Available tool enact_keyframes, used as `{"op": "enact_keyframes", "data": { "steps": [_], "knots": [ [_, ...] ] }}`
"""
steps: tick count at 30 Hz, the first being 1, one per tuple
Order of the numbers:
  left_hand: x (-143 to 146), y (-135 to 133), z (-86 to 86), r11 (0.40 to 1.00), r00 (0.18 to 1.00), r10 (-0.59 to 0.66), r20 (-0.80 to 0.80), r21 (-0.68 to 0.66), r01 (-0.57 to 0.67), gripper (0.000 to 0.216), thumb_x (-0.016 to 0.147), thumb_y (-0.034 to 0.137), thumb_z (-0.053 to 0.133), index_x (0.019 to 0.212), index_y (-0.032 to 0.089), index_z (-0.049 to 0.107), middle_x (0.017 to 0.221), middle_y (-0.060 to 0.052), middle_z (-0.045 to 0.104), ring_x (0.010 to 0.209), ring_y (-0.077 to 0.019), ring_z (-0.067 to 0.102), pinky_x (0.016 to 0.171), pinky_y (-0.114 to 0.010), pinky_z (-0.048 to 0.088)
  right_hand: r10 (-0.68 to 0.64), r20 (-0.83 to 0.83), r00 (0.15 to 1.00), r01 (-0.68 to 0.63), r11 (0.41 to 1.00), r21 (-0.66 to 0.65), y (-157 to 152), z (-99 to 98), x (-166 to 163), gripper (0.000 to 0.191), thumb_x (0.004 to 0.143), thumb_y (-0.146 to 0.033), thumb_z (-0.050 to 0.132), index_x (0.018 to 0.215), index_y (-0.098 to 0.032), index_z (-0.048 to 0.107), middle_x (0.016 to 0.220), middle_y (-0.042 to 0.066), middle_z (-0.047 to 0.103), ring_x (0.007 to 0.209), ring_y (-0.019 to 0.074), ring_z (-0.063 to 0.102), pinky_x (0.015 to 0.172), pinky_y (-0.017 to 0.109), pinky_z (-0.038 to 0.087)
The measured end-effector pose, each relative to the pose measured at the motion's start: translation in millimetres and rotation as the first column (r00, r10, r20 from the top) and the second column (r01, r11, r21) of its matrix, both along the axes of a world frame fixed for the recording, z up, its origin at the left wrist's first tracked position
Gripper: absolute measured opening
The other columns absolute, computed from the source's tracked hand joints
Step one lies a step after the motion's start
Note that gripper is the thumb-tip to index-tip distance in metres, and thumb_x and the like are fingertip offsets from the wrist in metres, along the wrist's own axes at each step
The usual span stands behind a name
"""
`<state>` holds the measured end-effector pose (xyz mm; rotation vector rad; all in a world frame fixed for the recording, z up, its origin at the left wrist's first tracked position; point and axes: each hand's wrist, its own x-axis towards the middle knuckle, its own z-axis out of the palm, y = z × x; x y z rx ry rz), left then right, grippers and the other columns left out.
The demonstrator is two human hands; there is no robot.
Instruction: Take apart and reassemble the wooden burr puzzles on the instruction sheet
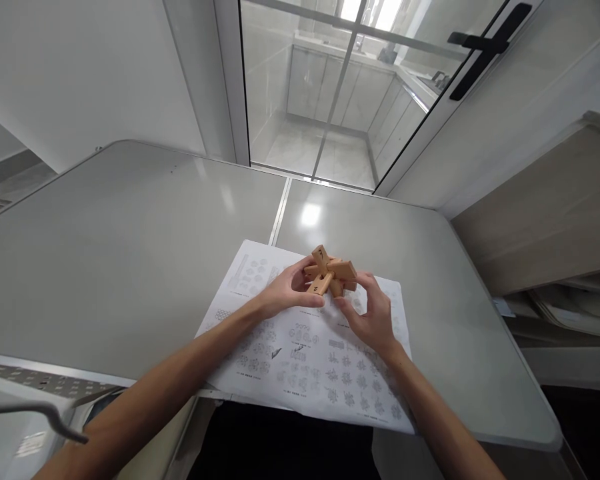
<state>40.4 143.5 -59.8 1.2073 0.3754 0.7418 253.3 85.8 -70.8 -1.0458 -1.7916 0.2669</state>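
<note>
A wooden interlocking puzzle (330,270) of crossed, light-brown pieces is held above a printed sheet. Dark handwritten marks show on some of its ends. My left hand (294,287) is closed round its left side, with the thumb along the near edge. On the right, my right hand (370,310) grips it between thumb and fingers; the fingertips are partly hidden behind the wood. Beneath both hands lies the white instruction sheet (300,380), covered with small diagrams and lines of print.
The grey folding table (130,267) has a metal seam across its middle. A glass-paned door (305,80) with a black handle (490,50) stands at the far edge. Wooden shelving (545,207) borders the right side. A bent grey metal bar (40,408) is at lower left.
</note>
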Motion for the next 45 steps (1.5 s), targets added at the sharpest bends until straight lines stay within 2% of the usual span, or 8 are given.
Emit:
{"op": "enact_keyframes", "data": {
  "steps": [6,10,12,15,18,32,38,45],
  "knots": [
    [1.8,1.3,-3.7,0.999,0.998,-0.045,0.040,0.004,0.044,0.084,0.072,0.049,0.090,0.147,0.029,0.058,0.134,-0.012,0.067,0.118,-0.0296,0.064,0.090,-0.036,0.050,0.016,-0.033,0.999,-0.018,0.998,-0.058,-2.9,-3.9,1.3,0.019,0.095,-0.027,0.073,0.113,-0.025,0.066,0.102,0.007,0.076,0.095,0.0268,0.072,0.081,0.043,0.060],
    [-0.6,1.3,0.0,0.997,0.997,-0.074,0.028,0.012,0.073,0.085,0.073,0.047,0.091,0.148,0.031,0.056,0.140,-0.013,0.064,0.126,-0.0327,0.062,0.100,-0.043,0.050,0.010,-0.108,0.994,-0.026,0.989,-0.146,-6.5,-4.6,1.9,0.018,0.094,-0.029,0.075,0.110,-0.025,0.067,0.104,0.007,0.076,0.094,0.0259,0.073,0.081,0.043,0.060],
    [-1.6,0.7,2.4,0.996,0.997,-0.078,0.020,0.038,0.077,0.087,0.072,0.042,0.093,0.150,0.031,0.055,0.143,-0.013,0.063,0.132,-0.0350,0.060,0.109,-0.050,0.046,0.043,-0.189,0.981,-0.083,0.974,-0.212,-8.1,-3.4,2.3,0.015,0.095,-0.030,0.074,0.106,-0.025,0.065,0.090,0.003,0.075,0.078,0.0224,0.072,0.073,0.040,0.059],
    [-1.4,0.3,2.0,0.995,0.999,-0.048,0.012,0.093,0.046,0.091,0.070,0.037,0.095,0.150,0.031,0.053,0.143,-0.013,0.063,0.137,-0.0357,0.058,0.118,-0.057,0.040,0.124,-0.386,0.914,-0.276,0.887,-0.369,-8.9,0.5,3.5,0.014,0.099,-0.033,0.073,0.103,-0.026,0.061,0.062,-0.007,0.061,0.050,0.0156,0.059,0.054,0.032,0.051],
    [0.4,0.4,-2.3,0.994,1.000,-0.018,0.023,0.113,0.015,0.092,0.067,0.036,0.097,0.149,0.031,0.054,0.140,-0.012,0.065,0.134,-0.0341,0.059,0.118,-0.056,0.041,0.124,-0.535,0.836,-0.406,0.796,-0.449,-8.0,5.2,5.6,0.021,0.097,-0.038,0.077,0.100,-0.027,0.059,0.058,-0.009,0.053,0.045,0.0127,0.051,0.044,0.028,0.043],
    [0.9,-1.4,-1.7,0.981,0.999,0.011,-0.045,0.194,-0.002,0.090,0.069,0.030,0.097,0.147,0.031,0.053,0.127,-0.009,0.068,0.127,-0.0303,0.064,0.112,-0.050,0.046,0.114,-0.723,0.682,-0.615,0.624,-0.482,0.1,7.4,4.8,0.027,0.101,-0.046,0.069,0.099,-0.025,0.052,0.081,0.000,0.074,0.055,0.0155,0.067,0.047,0.029,0.051],
    [-2.4,-2.3,0.1,0.973,0.994,-0.031,-0.101,0.225,0.053,0.098,0.061,0.031,0.100,0.146,0.032,0.051,0.121,-0.008,0.069,0.117,-0.0304,0.069,0.106,-0.050,0.051,0.168,-0.693,0.701,-0.630,0.601,-0.492,0.7,-0.5,11.6,0.031,0.099,-0.045,0.073,0.092,-0.025,0.051,0.080,0.000,0.074,0.051,0.0149,0.064,0.049,0.031,0.050],
    [-3.0,-5.7,0.8,0.965,0.995,0.016,-0.096,0.264,0.010,0.102,0.060,0.025,0.099,0.148,0.037,0.050,0.136,-0.009,0.063,0.125,-0.0308,0.066,0.109,-0.047,0.051,0.235,-0.679,0.695,-0.652,0.604,-0.459,0.0,-1.9,14.0,0.020,0.102,-0.039,0.071,0.097,-0.026,0.056,0.080,0.000,0.074,0.051,0.0149,0.062,0.049,0.031,0.048]
  ]
}}
